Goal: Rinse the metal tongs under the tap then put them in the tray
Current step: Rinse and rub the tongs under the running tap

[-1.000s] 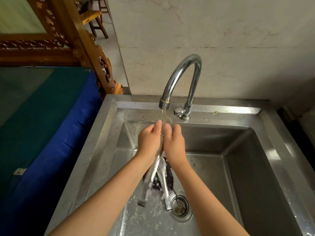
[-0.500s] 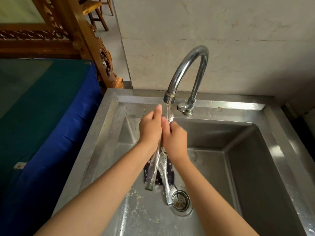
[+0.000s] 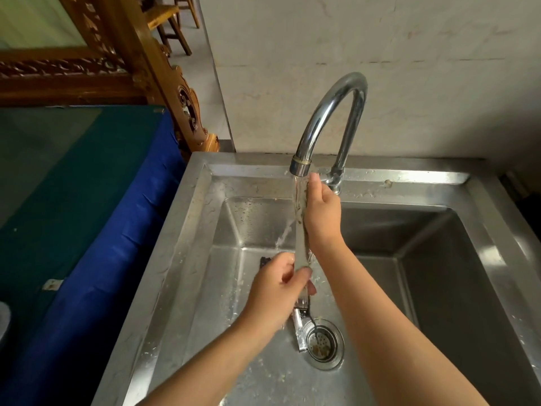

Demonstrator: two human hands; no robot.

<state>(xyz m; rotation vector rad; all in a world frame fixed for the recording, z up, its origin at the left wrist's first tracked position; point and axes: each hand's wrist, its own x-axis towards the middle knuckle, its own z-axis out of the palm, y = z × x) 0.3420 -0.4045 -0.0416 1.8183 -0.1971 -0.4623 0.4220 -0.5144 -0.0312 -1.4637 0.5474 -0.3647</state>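
Observation:
The metal tongs (image 3: 301, 247) stand almost upright under the chrome tap (image 3: 328, 112), and water runs down them from the spout. My right hand (image 3: 322, 212) holds their upper end just below the spout. My left hand (image 3: 281, 291) grips them lower down, thumb on the front. The tongs' lower end (image 3: 300, 326) pokes out beneath my left hand, close to the drain (image 3: 323, 345). No tray is in view.
The steel sink (image 3: 439, 259) is wet and flecked with bits of food. A dark object (image 3: 265, 261) lies on the sink floor behind my left hand. A table with a blue and green cover (image 3: 73, 200) stands to the left, carved wooden furniture (image 3: 164, 83) behind it.
My left hand has slid down the tongs from beside the right hand to their lower part. My right hand has risen closer to the spout. The camera has moved nearer.

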